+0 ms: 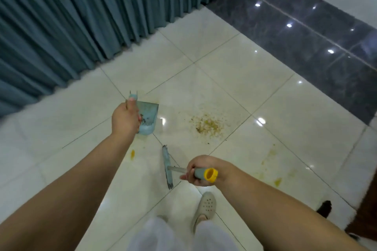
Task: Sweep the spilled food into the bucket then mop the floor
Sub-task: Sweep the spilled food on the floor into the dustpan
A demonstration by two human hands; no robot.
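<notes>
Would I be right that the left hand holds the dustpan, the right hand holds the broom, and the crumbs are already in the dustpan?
Not quite. The head view shows the crumbs on the floor tiles, right of the dustpan, not in it. The rest holds: the left hand holds the dustpan and the right hand holds the broom.

Bright overhead lamps glint on the glossy white tiled floor (224,79); edges bend and blur; shadows stay faint.

Bare forearms, white trousers (155,234) — beige perforated clog (206,206).
</notes>
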